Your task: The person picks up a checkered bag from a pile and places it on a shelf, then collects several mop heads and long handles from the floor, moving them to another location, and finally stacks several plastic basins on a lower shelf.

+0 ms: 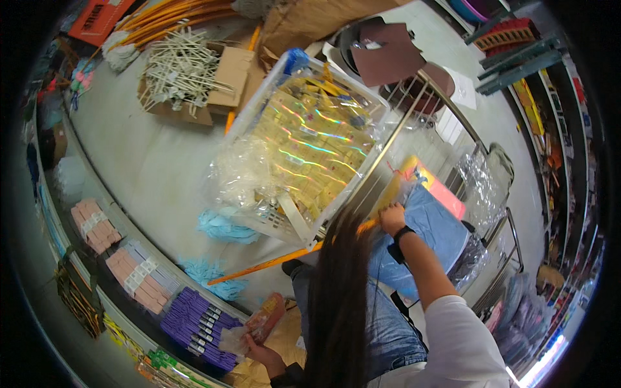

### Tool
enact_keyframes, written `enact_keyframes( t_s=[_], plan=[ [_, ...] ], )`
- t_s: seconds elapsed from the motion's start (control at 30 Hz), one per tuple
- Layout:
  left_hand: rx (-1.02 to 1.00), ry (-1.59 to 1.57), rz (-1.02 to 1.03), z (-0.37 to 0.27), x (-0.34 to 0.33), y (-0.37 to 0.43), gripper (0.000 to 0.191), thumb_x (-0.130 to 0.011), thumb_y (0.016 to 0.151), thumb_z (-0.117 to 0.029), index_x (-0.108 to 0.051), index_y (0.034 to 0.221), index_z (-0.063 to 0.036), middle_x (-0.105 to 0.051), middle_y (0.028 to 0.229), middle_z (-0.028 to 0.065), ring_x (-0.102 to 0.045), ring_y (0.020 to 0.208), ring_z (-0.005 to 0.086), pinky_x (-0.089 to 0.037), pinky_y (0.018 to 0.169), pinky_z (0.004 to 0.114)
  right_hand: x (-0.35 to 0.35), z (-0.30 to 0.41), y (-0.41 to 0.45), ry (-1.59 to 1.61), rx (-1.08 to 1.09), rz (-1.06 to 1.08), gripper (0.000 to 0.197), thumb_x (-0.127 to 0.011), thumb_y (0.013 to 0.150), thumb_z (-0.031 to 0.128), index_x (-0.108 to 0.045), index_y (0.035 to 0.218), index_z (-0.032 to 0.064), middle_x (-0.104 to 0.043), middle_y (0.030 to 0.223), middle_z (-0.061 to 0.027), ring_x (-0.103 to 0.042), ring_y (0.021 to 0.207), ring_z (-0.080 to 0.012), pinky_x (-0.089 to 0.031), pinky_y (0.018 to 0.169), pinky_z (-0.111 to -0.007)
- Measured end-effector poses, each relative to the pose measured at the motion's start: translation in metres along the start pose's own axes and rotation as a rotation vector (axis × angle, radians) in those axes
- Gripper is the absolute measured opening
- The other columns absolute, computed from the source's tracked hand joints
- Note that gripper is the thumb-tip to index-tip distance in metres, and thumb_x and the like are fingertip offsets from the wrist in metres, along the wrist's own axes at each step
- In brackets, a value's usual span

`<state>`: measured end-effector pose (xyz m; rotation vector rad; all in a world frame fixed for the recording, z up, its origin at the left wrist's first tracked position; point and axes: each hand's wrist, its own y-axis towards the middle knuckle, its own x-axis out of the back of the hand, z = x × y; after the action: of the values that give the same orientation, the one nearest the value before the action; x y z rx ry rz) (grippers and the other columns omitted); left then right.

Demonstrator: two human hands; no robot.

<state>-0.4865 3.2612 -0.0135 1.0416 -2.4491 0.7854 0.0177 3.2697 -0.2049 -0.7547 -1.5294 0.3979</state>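
My left hand (262, 353), at the bottom, grips the clear plastic wrap of a reddish-pink package (267, 315). The package is beside purple folded goods (199, 330) with labels, on a low shelf. My right hand (392, 218), with a dark band on the wrist, is curled around the upper end of an orange pole (276, 257). That pole slants down to the left, passing behind long dark hair (344, 291), towards a light blue stringy bundle (218, 281) on the floor. Right beside my right hand lies a blue plastic-wrapped bundle (432, 228) in a metal cart (388, 145).
A white plastic crate (233, 123) holds yellow packets in clear film. Behind it stands an open carton (206, 116) of pale sticks, near mops with orange handles (179, 19). Stocked shelves (567, 145) line the right. Brown card pieces (388, 56) lie beyond the cart.
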Motion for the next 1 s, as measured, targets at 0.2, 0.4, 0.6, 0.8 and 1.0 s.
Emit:
enact_keyframes(
  t_s=[0.2,0.4,0.6,0.8,1.0],
  plan=[
    [0.405,-0.772,0.503,-0.037,-0.039,-0.018,0.041,-0.061,0.083,-0.022,-0.051,0.114,0.0039,-0.057,0.092,0.0127,-0.054,0.078,0.0236,-0.045,0.078,0.032,0.066,-0.014,-0.087,0.085,0.166,0.046,0.018,-0.055,0.076,0.027,-0.064,0.080,0.0128,-0.065,0.072,-0.0082,-0.064,0.066,-0.0262,-0.048,0.065,-0.042],
    [-0.643,0.224,1.079,-0.008,-0.062,0.007,0.052,-0.057,0.086,-0.015,-0.039,0.133,-0.0040,-0.061,0.087,0.0140,-0.057,0.074,0.0249,-0.046,0.067,0.034,0.231,0.016,-0.172,0.202,0.543,0.160,0.028,-0.063,0.075,0.028,-0.059,0.096,0.0094,-0.062,0.077,-0.0119,-0.061,0.071,-0.0330,-0.051,0.063,-0.044],
    [-0.565,0.588,1.067,-0.155,-0.039,-0.060,0.053,-0.059,0.074,-0.011,-0.048,0.125,-0.0095,-0.053,0.120,0.0162,-0.061,0.088,0.0332,-0.048,0.076,0.038,0.349,0.090,-0.196,0.875,0.956,-0.318,0.026,-0.065,0.073,0.010,-0.058,0.098,0.0052,-0.059,0.091,-0.0127,-0.059,0.077,-0.0305,-0.049,0.065,-0.037],
    [-0.694,0.331,0.775,-0.174,0.018,-0.017,0.017,-0.060,0.075,-0.009,-0.068,0.090,-0.0053,-0.025,0.144,0.0044,-0.062,0.081,0.0338,-0.049,0.075,0.041,0.421,0.199,-0.255,1.380,1.059,-0.123,0.035,-0.068,0.077,0.006,-0.056,0.110,0.0041,-0.061,0.106,-0.0078,-0.059,0.090,-0.0133,-0.050,0.067,-0.023],
    [-0.774,0.281,0.576,-0.197,0.110,0.021,0.027,-0.061,0.072,0.002,-0.060,0.098,-0.0028,-0.038,0.126,0.0062,-0.059,0.089,0.0321,-0.048,0.077,0.040,0.448,0.295,-0.349,1.388,1.267,-0.113,0.035,-0.061,0.078,-0.005,-0.054,0.111,0.0010,-0.057,0.109,-0.0147,-0.060,0.094,-0.0214,-0.057,0.070,-0.029]
  ],
)
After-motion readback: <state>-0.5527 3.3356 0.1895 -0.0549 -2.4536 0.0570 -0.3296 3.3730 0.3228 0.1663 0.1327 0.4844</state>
